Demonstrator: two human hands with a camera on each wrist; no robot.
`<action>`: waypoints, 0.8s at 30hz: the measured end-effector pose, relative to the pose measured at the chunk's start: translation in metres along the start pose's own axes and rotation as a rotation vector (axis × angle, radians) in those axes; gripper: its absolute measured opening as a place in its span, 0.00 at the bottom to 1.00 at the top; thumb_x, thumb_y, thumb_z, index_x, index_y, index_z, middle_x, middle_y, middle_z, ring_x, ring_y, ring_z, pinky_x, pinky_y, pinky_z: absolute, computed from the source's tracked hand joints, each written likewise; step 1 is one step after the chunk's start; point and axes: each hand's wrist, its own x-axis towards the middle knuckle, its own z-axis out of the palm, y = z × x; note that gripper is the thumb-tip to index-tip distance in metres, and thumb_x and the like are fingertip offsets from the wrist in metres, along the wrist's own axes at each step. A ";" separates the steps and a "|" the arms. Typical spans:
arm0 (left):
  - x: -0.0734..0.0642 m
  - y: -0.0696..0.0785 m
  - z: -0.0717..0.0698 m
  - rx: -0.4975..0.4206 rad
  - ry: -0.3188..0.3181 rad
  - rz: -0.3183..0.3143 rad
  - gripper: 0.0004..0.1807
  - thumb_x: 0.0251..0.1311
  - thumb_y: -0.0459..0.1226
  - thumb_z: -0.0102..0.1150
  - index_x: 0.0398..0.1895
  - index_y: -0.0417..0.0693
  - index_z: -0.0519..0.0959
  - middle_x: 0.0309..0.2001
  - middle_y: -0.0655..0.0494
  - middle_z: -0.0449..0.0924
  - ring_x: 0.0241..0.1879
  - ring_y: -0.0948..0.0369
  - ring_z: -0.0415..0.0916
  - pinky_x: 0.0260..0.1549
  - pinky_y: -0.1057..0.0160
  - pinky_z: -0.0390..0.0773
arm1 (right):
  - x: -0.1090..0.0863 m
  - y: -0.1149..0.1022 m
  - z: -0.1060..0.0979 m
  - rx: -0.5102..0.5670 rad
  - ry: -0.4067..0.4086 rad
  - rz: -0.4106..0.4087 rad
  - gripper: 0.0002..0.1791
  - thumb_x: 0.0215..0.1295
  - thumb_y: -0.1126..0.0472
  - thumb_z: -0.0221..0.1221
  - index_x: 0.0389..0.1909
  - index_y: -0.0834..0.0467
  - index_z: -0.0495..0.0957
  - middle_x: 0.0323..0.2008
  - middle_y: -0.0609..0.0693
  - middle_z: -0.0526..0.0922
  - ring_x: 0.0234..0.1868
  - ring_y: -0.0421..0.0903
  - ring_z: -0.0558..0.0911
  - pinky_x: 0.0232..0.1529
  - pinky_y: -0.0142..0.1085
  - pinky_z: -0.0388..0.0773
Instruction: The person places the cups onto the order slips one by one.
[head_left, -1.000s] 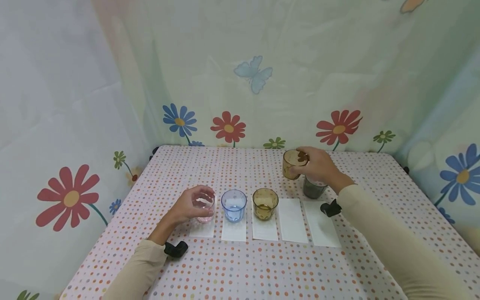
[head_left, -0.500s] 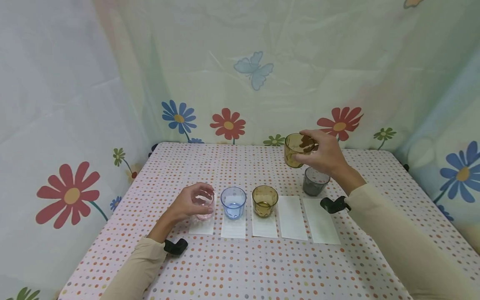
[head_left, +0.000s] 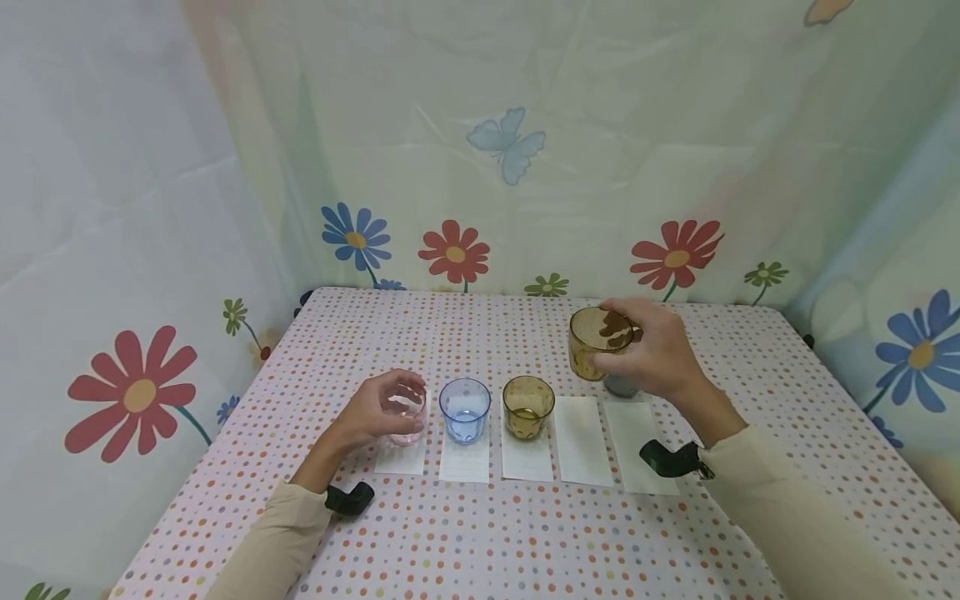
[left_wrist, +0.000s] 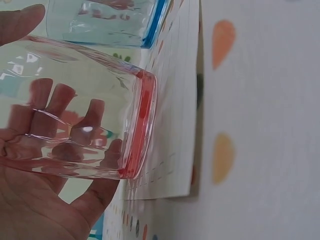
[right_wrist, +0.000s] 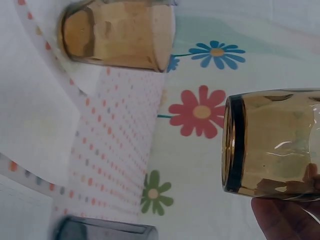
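My left hand (head_left: 369, 410) curls round a clear pink glass (head_left: 407, 430), which stands upright on the leftmost paper sheet. In the left wrist view, the thumb and fingers (left_wrist: 92, 200) lie around this pink glass (left_wrist: 75, 107), its thick red base close to the paper. My right hand (head_left: 662, 350) grips a transparent amber glass (head_left: 585, 357) by its side, upright and raised above the table. Its dark-ringed base (right_wrist: 237, 145) shows in the right wrist view. Below and behind that hand, a grey glass (head_left: 621, 386) is mostly hidden.
A blue glass (head_left: 465, 414) and a second amber glass (head_left: 528, 408) stand on the second and third sheets. Two bare white sheets (head_left: 582, 442) lie to their right. The dotted tablecloth (head_left: 450, 533) ends at a flowered backdrop (head_left: 375, 100).
My right hand first lifted the amber glass, then brought it lower and nearer to me, covering more of the grey glass. The left hand stays on the pink glass.
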 end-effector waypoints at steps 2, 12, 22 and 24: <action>0.000 0.000 -0.001 0.011 0.004 -0.005 0.32 0.51 0.31 0.74 0.61 0.33 0.74 0.53 0.42 0.79 0.53 0.44 0.79 0.56 0.42 0.78 | -0.007 0.003 0.005 -0.016 -0.013 0.018 0.34 0.43 0.64 0.75 0.57 0.66 0.79 0.42 0.59 0.83 0.39 0.54 0.83 0.37 0.23 0.77; -0.002 0.002 -0.003 0.015 0.002 -0.008 0.32 0.50 0.30 0.74 0.60 0.34 0.75 0.54 0.41 0.79 0.54 0.44 0.79 0.55 0.41 0.78 | -0.035 0.024 0.036 -0.044 -0.121 0.109 0.37 0.40 0.61 0.75 0.57 0.65 0.78 0.48 0.60 0.81 0.45 0.55 0.79 0.41 0.48 0.80; 0.001 -0.001 -0.001 0.006 -0.006 0.025 0.32 0.50 0.31 0.75 0.59 0.32 0.74 0.53 0.38 0.79 0.52 0.43 0.79 0.54 0.42 0.79 | -0.053 0.040 0.051 -0.062 -0.236 0.141 0.39 0.41 0.60 0.74 0.59 0.66 0.76 0.47 0.57 0.82 0.44 0.51 0.80 0.43 0.47 0.79; 0.001 -0.001 -0.001 0.011 -0.004 0.024 0.32 0.50 0.31 0.75 0.59 0.32 0.74 0.53 0.39 0.79 0.52 0.44 0.79 0.54 0.42 0.79 | -0.055 0.041 0.053 -0.057 -0.241 0.154 0.40 0.40 0.60 0.74 0.60 0.66 0.75 0.46 0.56 0.83 0.45 0.51 0.81 0.44 0.47 0.79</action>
